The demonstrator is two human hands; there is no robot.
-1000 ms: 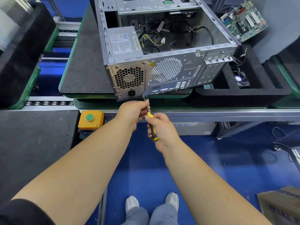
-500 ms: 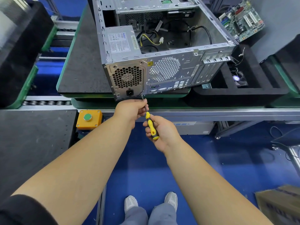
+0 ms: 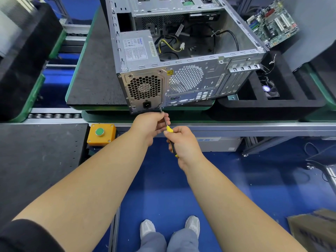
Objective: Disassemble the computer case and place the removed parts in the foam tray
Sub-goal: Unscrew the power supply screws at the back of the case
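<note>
An open grey computer case [image 3: 190,80] lies on its side on a dark mat, rear panel toward me. Its power supply [image 3: 138,51] sits in the near left corner, fan grille facing me. My right hand [image 3: 183,142] grips the handle of a yellow-and-black screwdriver [image 3: 169,129]. The tip rests at a screw at the power supply's lower right corner. My left hand [image 3: 151,124] pinches the metal shaft just below the tip. The black foam tray [image 3: 272,106] lies right of the case, with a small fan [image 3: 269,89] in one compartment.
A green motherboard [image 3: 272,20] leans at the back right. An orange box with a green button [image 3: 101,132] sits on the conveyor rail to the left of my hands. Black foam blocks [image 3: 23,57] stand at the far left. A cardboard box [image 3: 316,231] sits on the blue floor, lower right.
My right hand has turned on the screwdriver handle, covering more of the yellow grip. The tip stays at the same screw, and my left hand still steadies the shaft.
</note>
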